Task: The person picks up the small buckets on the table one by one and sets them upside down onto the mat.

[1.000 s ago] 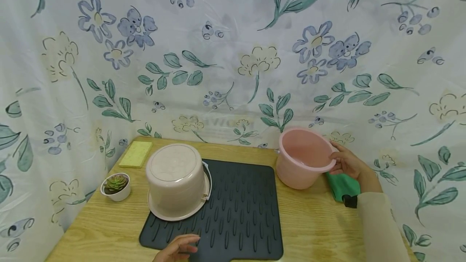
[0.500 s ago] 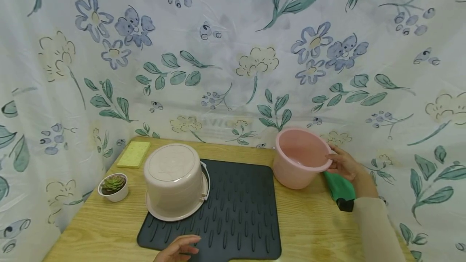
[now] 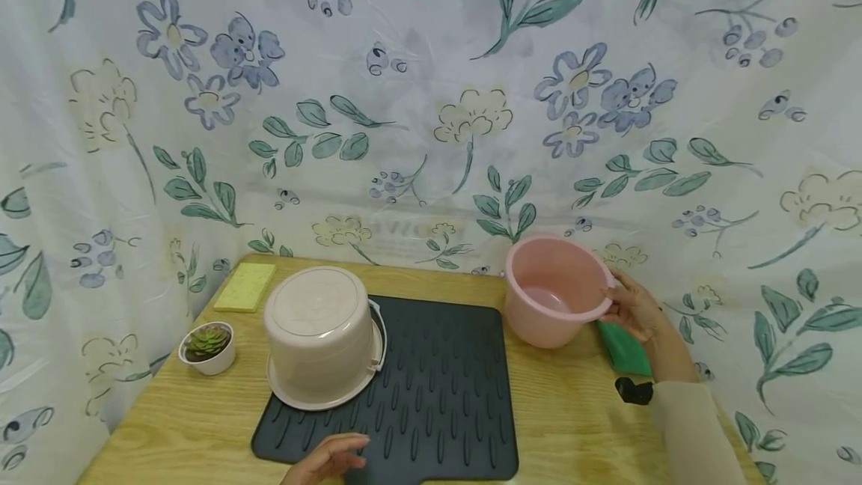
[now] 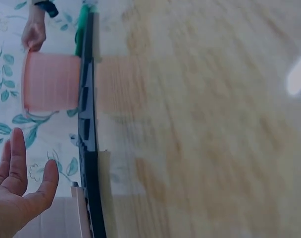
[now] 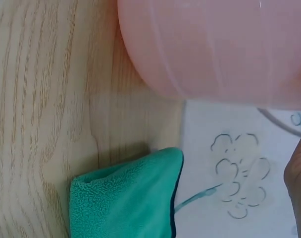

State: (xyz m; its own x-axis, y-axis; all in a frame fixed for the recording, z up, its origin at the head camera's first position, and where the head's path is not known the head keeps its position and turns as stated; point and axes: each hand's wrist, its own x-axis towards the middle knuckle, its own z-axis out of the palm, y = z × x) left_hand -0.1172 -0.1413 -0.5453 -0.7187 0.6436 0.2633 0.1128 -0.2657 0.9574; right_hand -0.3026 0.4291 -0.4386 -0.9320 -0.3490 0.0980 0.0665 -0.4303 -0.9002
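My right hand (image 3: 631,307) pinches the rim of a pink bucket (image 3: 544,329) at its right side, at the back right of the table. The bucket is upright with its mouth facing up; its inside shows nothing in it. In the right wrist view the pink bucket wall (image 5: 215,49) fills the top, and only part of the hand (image 5: 298,173) shows at the right edge. My left hand (image 3: 326,459) hovers at the front edge of a dark drying mat (image 3: 451,395), fingers loosely spread, holding nothing. A beige bucket (image 3: 316,320) sits upside down on the mat's left part.
A folded green cloth (image 3: 625,350) lies right of the pink bucket. A yellow sponge cloth (image 3: 245,287) and a small potted succulent (image 3: 207,346) stand at the left of the wooden table (image 3: 168,425). A floral curtain (image 3: 404,96) hangs behind the table.
The view has shifted slightly, carrying everything a little to the left. My right hand keeps its hold on the pink bucket's rim, and the left hand stays nearly still.
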